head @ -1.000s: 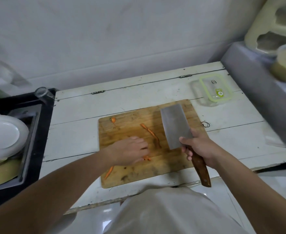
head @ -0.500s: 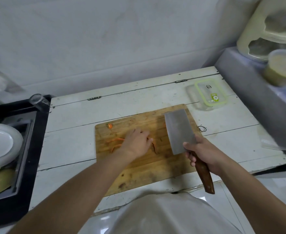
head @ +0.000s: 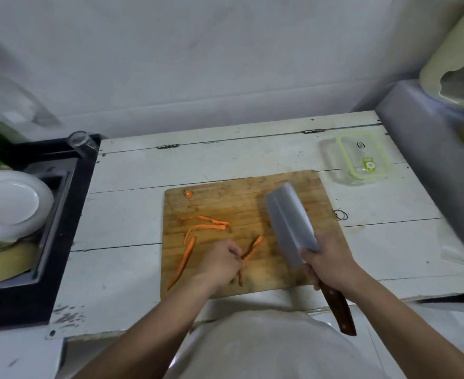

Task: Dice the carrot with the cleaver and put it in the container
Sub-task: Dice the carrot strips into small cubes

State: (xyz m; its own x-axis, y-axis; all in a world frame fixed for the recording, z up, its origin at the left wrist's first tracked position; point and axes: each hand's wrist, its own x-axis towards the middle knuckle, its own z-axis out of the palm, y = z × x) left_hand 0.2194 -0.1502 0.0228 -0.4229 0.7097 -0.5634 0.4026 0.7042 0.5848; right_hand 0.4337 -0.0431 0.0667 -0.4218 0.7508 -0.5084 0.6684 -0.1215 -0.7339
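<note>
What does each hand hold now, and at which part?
The right hand holds the cleaver where handle meets blade. The left hand pinches a carrot strip at its near end.

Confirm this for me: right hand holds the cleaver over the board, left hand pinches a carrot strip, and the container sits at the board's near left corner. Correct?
Not quite. The container sits on the table beyond the cutting board's far right corner, as the head view shows. The rest holds: right hand grips the cleaver, left hand pinches a carrot strip.
</note>
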